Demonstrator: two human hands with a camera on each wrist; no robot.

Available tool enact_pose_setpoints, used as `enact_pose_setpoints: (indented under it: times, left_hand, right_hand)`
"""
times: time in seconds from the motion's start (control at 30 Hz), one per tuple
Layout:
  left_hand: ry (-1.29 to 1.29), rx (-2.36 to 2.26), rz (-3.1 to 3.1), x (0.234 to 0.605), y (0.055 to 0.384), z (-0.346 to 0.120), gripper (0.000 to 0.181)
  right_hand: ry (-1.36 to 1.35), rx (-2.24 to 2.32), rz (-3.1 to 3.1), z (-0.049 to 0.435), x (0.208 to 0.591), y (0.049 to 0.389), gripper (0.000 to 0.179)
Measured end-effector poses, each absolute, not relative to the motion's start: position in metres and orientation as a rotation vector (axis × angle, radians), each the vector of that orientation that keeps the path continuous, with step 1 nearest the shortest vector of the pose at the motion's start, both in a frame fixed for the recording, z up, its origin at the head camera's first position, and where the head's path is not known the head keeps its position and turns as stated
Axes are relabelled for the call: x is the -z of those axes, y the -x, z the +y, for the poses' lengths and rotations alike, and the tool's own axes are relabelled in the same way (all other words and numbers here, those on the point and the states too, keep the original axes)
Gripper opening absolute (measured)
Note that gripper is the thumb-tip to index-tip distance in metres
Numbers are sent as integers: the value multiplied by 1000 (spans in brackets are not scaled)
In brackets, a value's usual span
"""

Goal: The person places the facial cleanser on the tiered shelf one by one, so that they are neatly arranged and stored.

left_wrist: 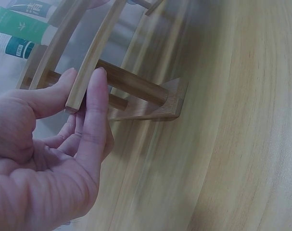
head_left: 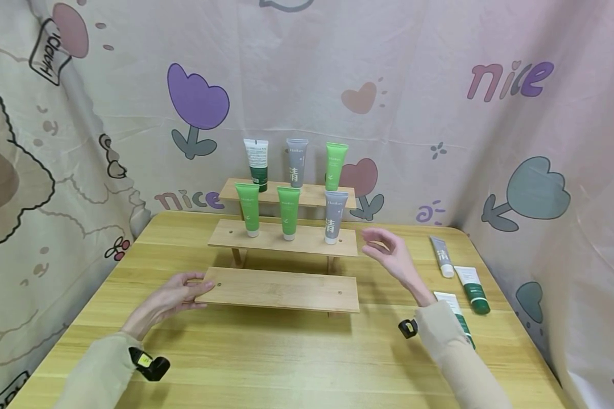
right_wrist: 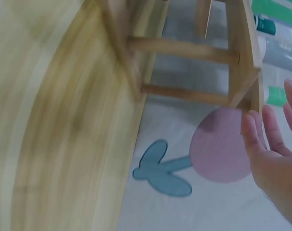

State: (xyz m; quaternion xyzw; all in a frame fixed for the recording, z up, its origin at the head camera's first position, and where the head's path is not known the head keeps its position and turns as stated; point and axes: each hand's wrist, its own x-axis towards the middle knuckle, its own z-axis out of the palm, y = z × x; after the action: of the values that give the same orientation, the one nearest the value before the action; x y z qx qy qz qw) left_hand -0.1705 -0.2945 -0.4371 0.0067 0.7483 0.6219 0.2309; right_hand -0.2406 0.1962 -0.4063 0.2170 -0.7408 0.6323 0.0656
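Observation:
A three-tier wooden stand [head_left: 281,289] is on the table. My left hand [head_left: 176,295] pinches the left end of its lowest shelf, thumb above and fingers beneath, as the left wrist view shows. Beside the right end of the middle shelf is my right hand [head_left: 389,253], fingers loosely bent and holding nothing. Closest to it on that shelf is a grey tube [head_left: 335,218], cap down, with two green tubes [head_left: 289,213] to its left. The top shelf carries a white and dark green tube [head_left: 257,162], another grey tube [head_left: 297,162] and a light green tube [head_left: 335,165].
On the table's right side lie a grey tube [head_left: 442,257] and two white and dark green tubes [head_left: 473,289], one partly hidden by the right sleeve [head_left: 445,335]. A printed curtain [head_left: 297,74] hangs behind and along both sides of the wooden table [head_left: 266,369].

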Motion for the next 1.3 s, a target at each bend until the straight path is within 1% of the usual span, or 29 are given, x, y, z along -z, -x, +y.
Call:
enact_pose_setpoints:
  times: [0.17, 0.53, 0.87, 1.3]
  left_hand:
    - [-33, -1726, 2042, 437, 170, -295, 84]
    - [-48, -1734, 2037, 438, 170, -296, 83]
    - [-45, -1731, 2044, 439, 170, -296, 82]
    - [-44, -1735, 2039, 438, 168, -295, 82]
  right_hand:
    - [-696, -1796, -2284, 218, 414, 235, 41]
    - [-686, -1593, -2421, 267, 437, 220, 38]
    - [-602, -1294, -2699, 309, 438, 202, 37]
    - [-568, -1119, -2779, 344, 450, 188, 39]
